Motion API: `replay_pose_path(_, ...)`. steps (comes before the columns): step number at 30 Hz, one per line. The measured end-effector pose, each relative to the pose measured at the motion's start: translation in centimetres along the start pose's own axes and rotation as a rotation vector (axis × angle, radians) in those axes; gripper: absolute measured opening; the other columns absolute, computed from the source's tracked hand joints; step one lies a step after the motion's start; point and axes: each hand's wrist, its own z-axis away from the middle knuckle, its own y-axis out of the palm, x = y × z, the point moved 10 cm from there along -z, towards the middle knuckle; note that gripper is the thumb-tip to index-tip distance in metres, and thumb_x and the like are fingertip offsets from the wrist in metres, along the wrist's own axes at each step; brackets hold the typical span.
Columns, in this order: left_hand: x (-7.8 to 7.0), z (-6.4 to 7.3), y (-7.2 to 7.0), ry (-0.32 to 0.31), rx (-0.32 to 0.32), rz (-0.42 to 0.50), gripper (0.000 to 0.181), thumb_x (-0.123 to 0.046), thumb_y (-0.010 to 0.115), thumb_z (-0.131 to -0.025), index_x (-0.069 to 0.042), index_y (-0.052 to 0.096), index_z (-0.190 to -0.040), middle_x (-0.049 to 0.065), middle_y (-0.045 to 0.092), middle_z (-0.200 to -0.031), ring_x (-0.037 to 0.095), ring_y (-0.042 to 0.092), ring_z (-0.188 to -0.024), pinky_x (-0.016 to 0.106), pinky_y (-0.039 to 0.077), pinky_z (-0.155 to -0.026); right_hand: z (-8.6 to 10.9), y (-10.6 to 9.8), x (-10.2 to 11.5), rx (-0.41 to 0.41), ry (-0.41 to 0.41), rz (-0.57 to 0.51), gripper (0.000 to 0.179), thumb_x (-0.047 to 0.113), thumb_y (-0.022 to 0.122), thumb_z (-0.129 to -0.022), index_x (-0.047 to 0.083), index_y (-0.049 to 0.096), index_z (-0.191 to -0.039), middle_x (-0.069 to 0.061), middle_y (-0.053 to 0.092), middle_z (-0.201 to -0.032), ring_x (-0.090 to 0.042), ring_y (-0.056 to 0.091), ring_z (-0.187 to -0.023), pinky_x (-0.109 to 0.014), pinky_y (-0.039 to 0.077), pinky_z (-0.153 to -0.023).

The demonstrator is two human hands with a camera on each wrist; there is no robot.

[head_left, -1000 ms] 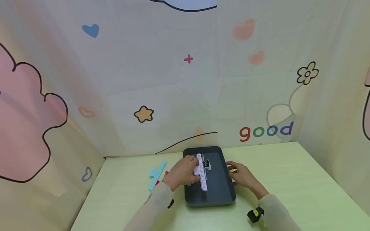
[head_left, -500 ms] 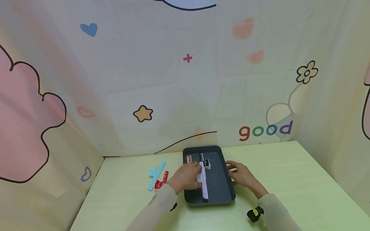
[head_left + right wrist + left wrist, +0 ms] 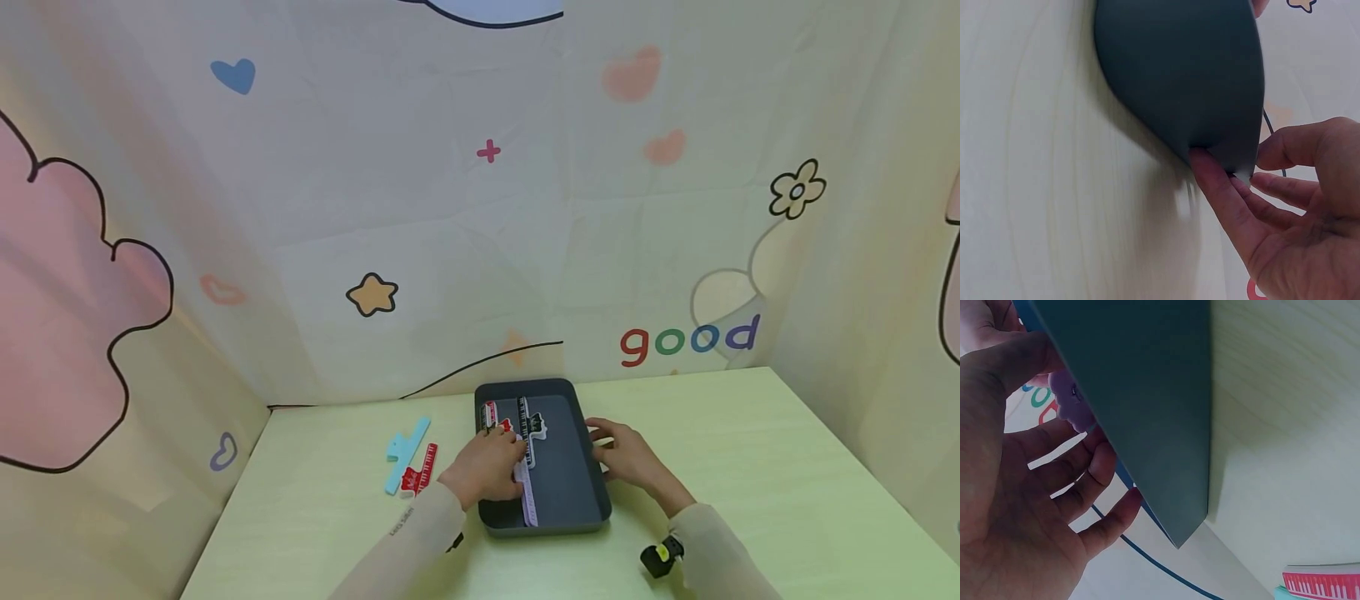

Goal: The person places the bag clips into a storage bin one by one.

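The dark tray [image 3: 568, 492] sits near the worktop's [image 3: 735, 467] far edge. The right hand [image 3: 628, 454], fingers fairly straight, touches its right wall. The left hand [image 3: 487, 468] pinches the lilac clip [image 3: 529, 500] inside, toward the tray's near edge; this looks like the laying-down step. Next calls for releasing it cleanly, without nudging the black clip [image 3: 537, 426].

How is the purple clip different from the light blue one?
Colour: the purple clip is pale purple, while the light blue clip is light blue.
Place: the purple clip is in the dark tray; the light blue clip lies on the table.
Handling: the left hand holds the purple clip, while nothing grips the light blue clip.
Both have a long, straight bar.
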Motion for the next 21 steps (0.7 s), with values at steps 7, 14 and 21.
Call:
replay_pose_path(7, 0.0, 0.2, 0.1, -0.001, 0.01, -0.014, 0.054, -0.048, 0.071, -0.082, -0.023, 0.061, -0.129, -0.002, 0.063, -0.128, 0.018, 0.056, -0.119, 0.041, 0.046, -0.107, 0.0, 0.0, 0.1, 0.001, -0.009, 0.002, 0.054, -0.001, 0.05, -0.089, -0.002, 0.045, -0.143, -0.027, 0.057, -0.128, -0.034, 0.066, -0.104, -0.038, 0.061, -0.061)
replay_pose_path(14, 0.0, 0.7, -0.9, 0.008, -0.016, -0.036, 0.056, -0.048, 0.069, -0.084, -0.025, 0.059, -0.134, -0.002, 0.061, -0.132, 0.019, 0.054, -0.123, 0.042, 0.045, -0.107, -0.1, 0.0, -0.1, -0.001, -0.005, 0.0, 0.054, -0.001, 0.05, -0.089, -0.002, 0.045, -0.143, -0.027, 0.057, -0.129, -0.034, 0.066, -0.103, -0.038, 0.061, -0.062)
replay_pose_path(21, 0.7, 1.8, -2.2, -0.001, -0.082, 0.002, 0.052, -0.044, 0.068, -0.084, -0.025, 0.059, -0.133, -0.002, 0.059, -0.134, 0.021, 0.054, -0.124, 0.043, 0.045, -0.106, -0.2, 0.0, -0.2, -0.003, -0.009, -0.008, 0.054, -0.001, 0.051, -0.089, -0.002, 0.045, -0.143, -0.027, 0.057, -0.129, -0.034, 0.066, -0.104, -0.038, 0.061, -0.061)
